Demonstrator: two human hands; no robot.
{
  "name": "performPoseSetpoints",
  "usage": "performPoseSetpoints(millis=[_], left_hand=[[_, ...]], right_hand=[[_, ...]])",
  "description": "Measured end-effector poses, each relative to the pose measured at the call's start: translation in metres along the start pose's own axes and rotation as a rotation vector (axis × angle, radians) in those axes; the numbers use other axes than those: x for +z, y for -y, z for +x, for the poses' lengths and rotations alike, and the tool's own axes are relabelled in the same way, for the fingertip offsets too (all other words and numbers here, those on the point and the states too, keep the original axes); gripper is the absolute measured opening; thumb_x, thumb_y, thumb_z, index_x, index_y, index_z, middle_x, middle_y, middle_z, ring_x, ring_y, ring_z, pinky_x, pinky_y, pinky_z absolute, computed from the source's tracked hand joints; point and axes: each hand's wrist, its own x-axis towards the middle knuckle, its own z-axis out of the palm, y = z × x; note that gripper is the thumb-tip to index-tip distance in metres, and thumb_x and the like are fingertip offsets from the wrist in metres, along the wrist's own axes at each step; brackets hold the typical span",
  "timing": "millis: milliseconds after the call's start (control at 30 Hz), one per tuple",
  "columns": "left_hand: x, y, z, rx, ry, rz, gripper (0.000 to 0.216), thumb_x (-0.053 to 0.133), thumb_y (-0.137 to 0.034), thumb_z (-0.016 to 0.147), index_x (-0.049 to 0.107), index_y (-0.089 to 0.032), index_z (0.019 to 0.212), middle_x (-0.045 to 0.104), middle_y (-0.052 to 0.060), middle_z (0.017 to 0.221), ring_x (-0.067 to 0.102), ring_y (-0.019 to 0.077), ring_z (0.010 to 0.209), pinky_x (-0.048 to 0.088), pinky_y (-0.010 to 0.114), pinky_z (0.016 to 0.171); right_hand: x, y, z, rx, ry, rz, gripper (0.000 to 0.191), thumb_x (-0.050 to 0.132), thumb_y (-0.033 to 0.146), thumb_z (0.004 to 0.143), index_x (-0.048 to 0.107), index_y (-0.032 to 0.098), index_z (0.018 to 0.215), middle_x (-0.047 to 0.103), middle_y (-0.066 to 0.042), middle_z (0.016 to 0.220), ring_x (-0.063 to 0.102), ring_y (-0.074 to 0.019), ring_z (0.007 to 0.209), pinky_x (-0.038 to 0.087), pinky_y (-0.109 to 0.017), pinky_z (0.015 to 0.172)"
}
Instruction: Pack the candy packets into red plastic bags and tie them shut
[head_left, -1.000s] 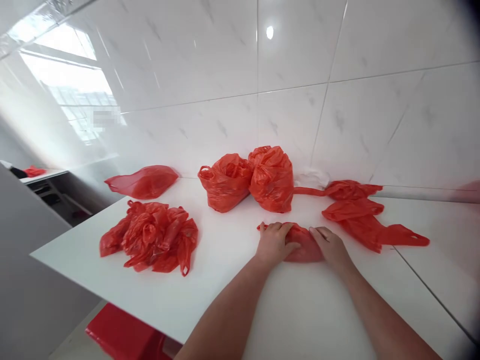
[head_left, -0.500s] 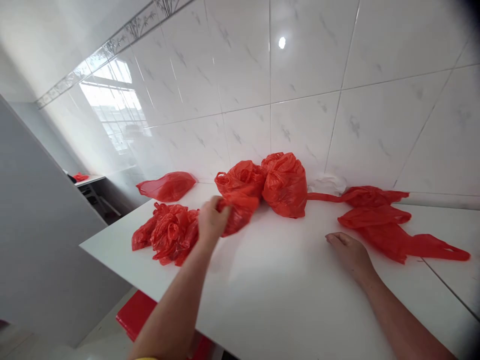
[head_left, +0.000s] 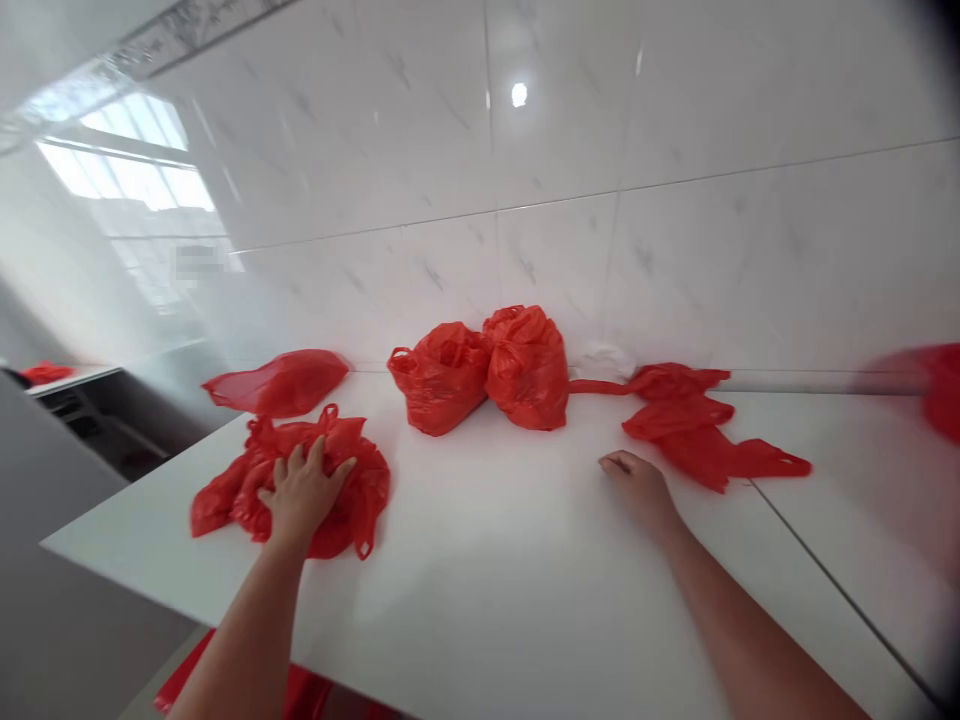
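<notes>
Glossy tiled wall [head_left: 697, 270], grey-veined; window reflection [head_left: 139, 180] at left; bright light spot [head_left: 519, 95]; white table [head_left: 510, 600]; red stool [head_left: 306, 690] below.

Operator: What is the white table [head_left: 487, 560] carrying?
Technician: It is supporting a red bag pile [head_left: 337, 520] at left, two stuffed red bags [head_left: 529, 375] touching at the rear, and loose red bags [head_left: 694, 450] at right.
</notes>
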Motion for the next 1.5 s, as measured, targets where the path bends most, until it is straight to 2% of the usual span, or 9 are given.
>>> performPoseSetpoints(millis=[300, 467, 600, 733, 867, 1000, 1133, 1300, 1500], left_hand=[[0.013, -0.001, 0.027, -0.066, 0.093, 0.124, 0.059, 0.027, -0.072, 0.078, 0.031, -0.039, 0.127, 0.032, 0.002, 0.146, 0.024, 0.0333, 0.133, 0.028, 0.066, 0.092], [-0.003, -0.028, -0.001, 0.069, -0.209, -0.015, 0.063, 0.039, -0.065, 0.079, 0.02, -0.041, 0.134, 0.009, 0.001, 0.154, 0.01, 0.039, 0.137, 0.022, 0.073, 0.09], [0.004, -0.079, -0.039, 0.418, -0.422, -0.229, 0.054, 0.05, -0.042, 0.083, 0.04, -0.02, 0.131, 0.023, 0.014, 0.149, 0.019, 0.0362, 0.136, 0.022, 0.06, 0.103], [0.038, -0.132, -0.071, 0.865, -0.023, -0.443, 0.041, 0.052, -0.035, 0.082, 0.051, -0.022, 0.121, 0.03, 0.013, 0.145, 0.037, 0.0302, 0.128, 0.036, 0.047, 0.101], [0.07, -0.176, -0.096, 0.821, 0.359, -0.711, 0.056, 0.051, -0.038, 0.083, 0.035, -0.027, 0.135, 0.034, 0.011, 0.142, 0.042, 0.0271, 0.125, 0.041, 0.044, 0.096], [0.086, -0.214, -0.108, 0.553, 0.398, -1.003, 0.078, 0.061, -0.041, 0.076, 0.022, -0.023, 0.142, 0.034, 0.015, 0.142, 0.041, 0.0278, 0.125, 0.039, 0.042, 0.097], [0.092, -0.236, -0.105, 0.295, 0.407, -1.011, 0.081, 0.066, -0.034, 0.07, 0.028, -0.022, 0.14, 0.061, 0.009, 0.107, 0.059, 0.0219, 0.092, 0.045, 0.034, 0.08], [0.09, -0.238, -0.101, 0.326, 0.55, -1.075, 0.028, 0.051, -0.024, 0.075, 0.063, -0.021, 0.1, 0.062, 0.001, 0.075, 0.057, 0.0155, 0.069, 0.043, 0.027, 0.066], [0.081, -0.233, -0.11, 0.33, 0.61, -1.179, 0.01, 0.049, -0.023, 0.074, 0.058, -0.02, 0.074, 0.058, -0.003, 0.066, 0.051, 0.0118, 0.058, 0.039, 0.022, 0.056]], right_hand=[[-0.011, -0.003, 0.006, -0.321, -0.587, -0.34, 0.024, 0.043, 0.023, 0.082, 0.064, 0.018, 0.094, 0.055, -0.012, 0.106, 0.045, -0.0251, 0.107, 0.035, -0.041, 0.093], [-0.026, -0.014, 0.008, -0.02, -0.711, -0.537, 0.048, 0.049, 0.022, 0.079, 0.046, 0.017, 0.126, 0.034, -0.016, 0.137, 0.02, -0.0316, 0.131, 0.025, -0.049, 0.099], [-0.03, -0.02, 0.007, 0.282, -0.537, -0.607, 0.053, 0.049, 0.023, 0.079, 0.041, 0.015, 0.131, 0.042, -0.017, 0.13, 0.027, -0.0318, 0.127, 0.027, -0.047, 0.095], [-0.022, -0.01, -0.002, 0.245, -0.312, -0.636, 0.027, 0.047, 0.022, 0.082, 0.062, 0.02, 0.104, 0.057, -0.011, 0.102, 0.047, -0.0258, 0.104, 0.032, -0.038, 0.085], [0.004, 0.013, -0.018, -0.08, -0.147, -0.577, 0.016, 0.057, 0.034, 0.079, 0.067, 0.023, 0.084, 0.059, -0.004, 0.088, 0.051, -0.0188, 0.09, 0.033, -0.03, 0.079], [0.024, 0.029, -0.028, -0.317, -0.011, -0.477, 0.039, 0.047, 0.045, 0.088, 0.064, 0.019, 0.063, 0.058, -0.001, 0.07, 0.052, -0.014, 0.078, 0.034, -0.026, 0.075], [0.015, 0.025, -0.022, -0.222, -0.041, -0.58, 0.034, 0.051, 0.035, 0.086, 0.063, 0.018, 0.059, 0.058, -0.002, 0.066, 0.051, -0.0149, 0.076, 0.033, -0.028, 0.075], [-0.014, 0.0, -0.008, 0.01, -0.234, -0.675, 0.013, 0.057, 0.028, 0.079, 0.065, 0.019, 0.074, 0.061, -0.006, 0.085, 0.05, -0.0205, 0.09, 0.032, -0.035, 0.08], [-0.02, -0.002, -0.006, -0.034, -0.441, -0.638, 0.024, 0.056, 0.017, 0.077, 0.061, 0.02, 0.1, 0.055, -0.011, 0.108, 0.042, -0.0268, 0.11, 0.032, -0.044, 0.089]])
